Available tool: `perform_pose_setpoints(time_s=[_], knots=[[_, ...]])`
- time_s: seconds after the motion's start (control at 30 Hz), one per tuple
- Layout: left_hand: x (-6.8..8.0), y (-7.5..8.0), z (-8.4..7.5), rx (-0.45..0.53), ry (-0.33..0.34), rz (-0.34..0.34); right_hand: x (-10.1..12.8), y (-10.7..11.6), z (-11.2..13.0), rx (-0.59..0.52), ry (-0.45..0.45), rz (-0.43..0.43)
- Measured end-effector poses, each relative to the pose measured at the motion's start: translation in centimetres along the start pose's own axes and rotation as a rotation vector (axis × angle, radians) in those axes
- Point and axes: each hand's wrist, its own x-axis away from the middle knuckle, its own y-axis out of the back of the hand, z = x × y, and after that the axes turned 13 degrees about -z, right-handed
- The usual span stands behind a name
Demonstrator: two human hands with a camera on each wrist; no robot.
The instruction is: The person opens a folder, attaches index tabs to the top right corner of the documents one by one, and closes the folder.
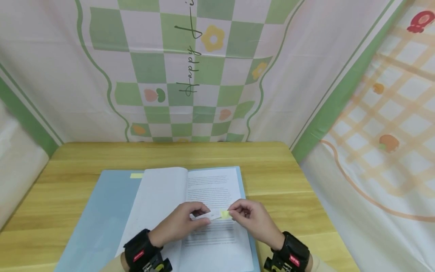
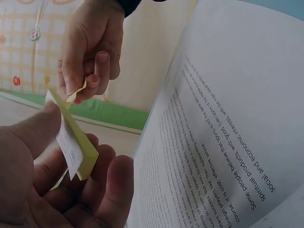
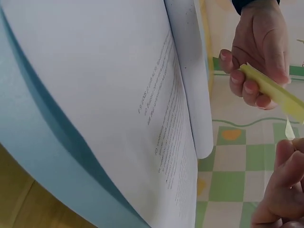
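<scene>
Left hand: the left hand point(image 1: 178, 224) grips a pad of yellow sticky notes point(image 2: 76, 142), thumb on top, fingers curled beneath.
Right hand: the right hand point(image 1: 253, 219) pinches the top sticky note point(image 2: 76, 96) at the pad's far end between thumb and forefinger.
Where: both hover just above the open book point(image 1: 204, 211).
Underneath: blue folder point(image 1: 98, 211) on the wooden table point(image 1: 289, 181).

An open book point(image 3: 142, 109) with printed text fills the left. At upper right, the left hand point(image 3: 259, 52) pinches a yellow sticky-note pad point(image 3: 273, 90); the right hand point(image 3: 282, 190) pinches one sheet below.
</scene>
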Motion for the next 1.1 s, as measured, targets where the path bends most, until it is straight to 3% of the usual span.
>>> perform_pose_setpoints(time_s=[0.67, 1.1], knots=[[0.4, 0.2, -0.7, -0.021, -0.004, -0.108, 0.3, 0.3, -0.6, 0.089, 0.064, -0.034], [0.9, 0.9, -0.7, 0.041, 0.016, -0.096, 0.7, 1.3, -1.3, 0.152, 0.068, -0.067]])
